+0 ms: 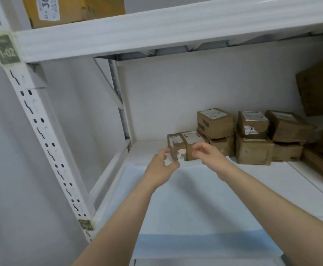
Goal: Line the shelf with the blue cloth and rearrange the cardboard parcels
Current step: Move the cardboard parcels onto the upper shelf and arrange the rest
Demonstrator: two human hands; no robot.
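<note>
Two arms show. The left hand (159, 167) and the right hand (211, 159) are both bare. The left forearm (122, 217) and the right forearm (272, 194) are bare too, uncovered all the way to the lower edge of the view. The fingers (201, 147) are slim, their tips slightly blurred.

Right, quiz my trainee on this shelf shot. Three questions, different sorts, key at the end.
1. True or false: the left hand is gripping a cardboard parcel.
2. Where does the blue cloth lie? A) flat on the shelf board, in front of the parcels; B) on the upper shelf; C) draped over the parcels.
3. Fill in: the stacked parcels to the right of the right hand stand ___ high.
Key: 1 false, both hands are open and hold nothing; 2 A; 3 two.
</note>
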